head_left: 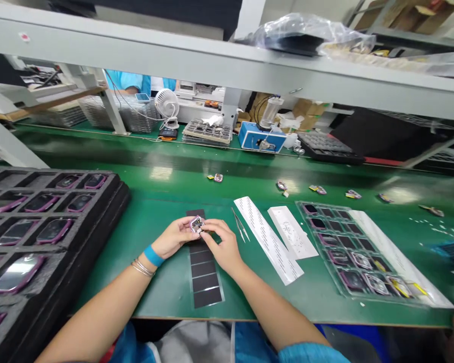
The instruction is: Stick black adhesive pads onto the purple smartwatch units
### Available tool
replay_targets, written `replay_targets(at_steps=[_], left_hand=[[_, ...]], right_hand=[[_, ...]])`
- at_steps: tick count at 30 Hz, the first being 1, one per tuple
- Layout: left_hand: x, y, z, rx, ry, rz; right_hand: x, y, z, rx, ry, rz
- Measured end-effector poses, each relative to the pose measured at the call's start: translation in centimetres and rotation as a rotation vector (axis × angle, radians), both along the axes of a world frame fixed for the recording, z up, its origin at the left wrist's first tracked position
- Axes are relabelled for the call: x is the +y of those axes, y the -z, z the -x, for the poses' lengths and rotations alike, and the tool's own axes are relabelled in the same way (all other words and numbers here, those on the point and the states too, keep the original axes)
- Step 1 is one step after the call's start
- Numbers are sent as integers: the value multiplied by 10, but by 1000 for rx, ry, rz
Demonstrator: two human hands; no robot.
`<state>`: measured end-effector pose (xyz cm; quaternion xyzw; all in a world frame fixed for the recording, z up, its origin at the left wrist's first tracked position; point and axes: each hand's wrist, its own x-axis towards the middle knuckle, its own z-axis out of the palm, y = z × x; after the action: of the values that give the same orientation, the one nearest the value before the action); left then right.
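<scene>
My left hand and my right hand meet over the green mat, both pinching a small pink-framed watch case. The left fingers grip its left side, and the right thumb and forefinger press on its right edge. Under the hands lies a strip of black rectangular pads running toward me. A blue band and thin bangles circle my left wrist. Metal tweezers lie on the mat just right of my right hand.
A black foam tray of pink watch cases fills the left. White paper strips and a clear tray of parts lie to the right. Loose parts dot the green belt. Behind it stand a fan, a blue box and another person's blue sleeve.
</scene>
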<state>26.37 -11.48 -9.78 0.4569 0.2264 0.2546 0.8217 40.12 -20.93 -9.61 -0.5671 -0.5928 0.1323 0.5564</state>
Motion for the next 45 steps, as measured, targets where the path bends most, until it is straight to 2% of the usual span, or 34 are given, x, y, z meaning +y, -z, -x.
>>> replay_targets(at_steps=[5,13,18,21,23,25,26,27,28,29,30,31,33,35,36,37,40,45], left_hand=[[1,2,1,10,-15,-98],[-2,4,1,25,-26,-139],[-3,5,-1,26,-18,-126],[-5,2,-1,-1,-14,-64],[-6,0,-1,-23,-8,-2],[-6,-1,0,-26,-4,52],[-5,-2,0,-23,-5,74],[-4,-2,1,-19,-7,95],[-4,-1,1,-15,-10,112],[-3,-1,1,-14,-15,123],[-3,0,0,-17,-19,126],[-2,1,0,-24,-19,120],[-2,2,-1,-44,-17,89],[-3,3,-2,-65,-24,55],[-3,4,-3,-74,-31,44],[-3,4,-3,-80,-41,37],[-4,5,-3,-89,-71,23],[-5,4,-3,-71,-81,20]], right_hand=[[0,1,1,-12,43,-11],[-2,4,-6,-8,1,80],[-2,5,0,-181,7,70],[-3,-2,-4,-277,-5,16],[-12,-11,-26,-295,145,-62],[-28,-24,-64,-268,500,-86],[-37,-30,-87,-245,734,-23],[-46,-36,-109,-248,887,108],[-53,-41,-128,-255,956,295],[-58,-45,-141,-263,947,487],[-59,-49,-146,-284,901,587],[-56,-50,-144,-297,828,611],[-40,-50,-117,-266,592,489],[-17,-44,-75,-174,243,369],[-6,-40,-54,-150,125,349],[3,-36,-36,-146,72,335],[17,-25,-6,-182,31,291],[13,-14,-2,-307,102,31]])
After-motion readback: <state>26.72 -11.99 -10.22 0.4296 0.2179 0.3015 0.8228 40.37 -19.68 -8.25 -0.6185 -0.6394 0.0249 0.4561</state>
